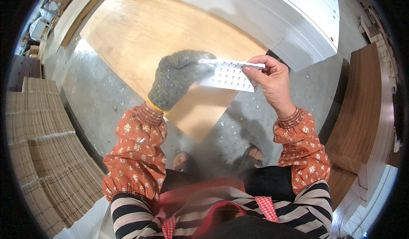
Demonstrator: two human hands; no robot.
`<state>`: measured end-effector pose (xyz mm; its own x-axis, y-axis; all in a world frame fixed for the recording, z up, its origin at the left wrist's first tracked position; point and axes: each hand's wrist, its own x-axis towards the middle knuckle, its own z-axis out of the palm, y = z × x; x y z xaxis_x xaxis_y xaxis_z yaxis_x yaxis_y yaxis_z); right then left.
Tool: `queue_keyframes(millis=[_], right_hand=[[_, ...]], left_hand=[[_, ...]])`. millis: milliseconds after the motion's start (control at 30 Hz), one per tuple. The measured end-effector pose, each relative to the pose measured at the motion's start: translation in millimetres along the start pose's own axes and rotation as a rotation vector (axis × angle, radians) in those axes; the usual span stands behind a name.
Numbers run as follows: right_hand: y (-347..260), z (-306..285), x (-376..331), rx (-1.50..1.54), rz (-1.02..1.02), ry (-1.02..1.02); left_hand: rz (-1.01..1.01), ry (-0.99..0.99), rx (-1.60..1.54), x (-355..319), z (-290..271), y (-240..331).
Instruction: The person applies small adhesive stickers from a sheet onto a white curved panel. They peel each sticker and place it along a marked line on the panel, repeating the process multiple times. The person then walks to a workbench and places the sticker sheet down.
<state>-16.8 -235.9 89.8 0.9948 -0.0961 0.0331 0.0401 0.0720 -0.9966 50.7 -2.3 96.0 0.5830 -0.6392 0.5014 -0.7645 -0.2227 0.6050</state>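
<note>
Both my hands hold a white sheet of small printed stickers (232,77) in front of me, above a light wood-coloured board (170,21). My left hand (179,77), in a dark grey knit glove with a yellow cuff edge, is closed on the sheet's left end. At the other end, my bare right hand (272,77) pinches the top right corner between thumb and fingers. The sheet's upper edge looks folded or curled over. Orange flowered sleeve covers (138,153) run up both forearms.
White panels (277,17) are stacked beyond the board, at the upper right. Dark brown boards (355,111) form a stack on the right. Flat brown cardboard (51,162) is piled on the left. Grey concrete floor (93,81) shows between the stacks, and my feet stand on it.
</note>
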Motion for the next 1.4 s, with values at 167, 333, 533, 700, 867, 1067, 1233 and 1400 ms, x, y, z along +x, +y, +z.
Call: queue_keyframes(millis=[167,333,533,700,867,1067,1233,1400], right_hand=[[2,1,2,0.001,-0.028,-0.012],[1,5,2,-0.011,0.011,-0.052],[-4,7,1,-0.006,0.040,-0.059],[2,4,2,0.055,0.055,-0.054],[9,2,5,0.122,0.101,-0.052],[4,2,2,0.087,0.098,-0.045],[7,3,2,0.115,0.087,-0.048],[8,2,2,0.097,0.075,-0.040]], left_hand=[[0.084,0.025,0.157,-1,3,-5],[-0.153,-0.046,-0.155,-2,7,-2],[0.098,-0.080,0.146,-1,5,-7],[-0.413,-0.026,-0.379,-1,3,13],[-0.490,0.025,-0.398,0,5,10],[-0.300,-0.016,-0.097,-3,6,6],[0.072,-0.021,0.239,-5,4,-4],[0.106,-0.015,0.266,-4,5,-5]])
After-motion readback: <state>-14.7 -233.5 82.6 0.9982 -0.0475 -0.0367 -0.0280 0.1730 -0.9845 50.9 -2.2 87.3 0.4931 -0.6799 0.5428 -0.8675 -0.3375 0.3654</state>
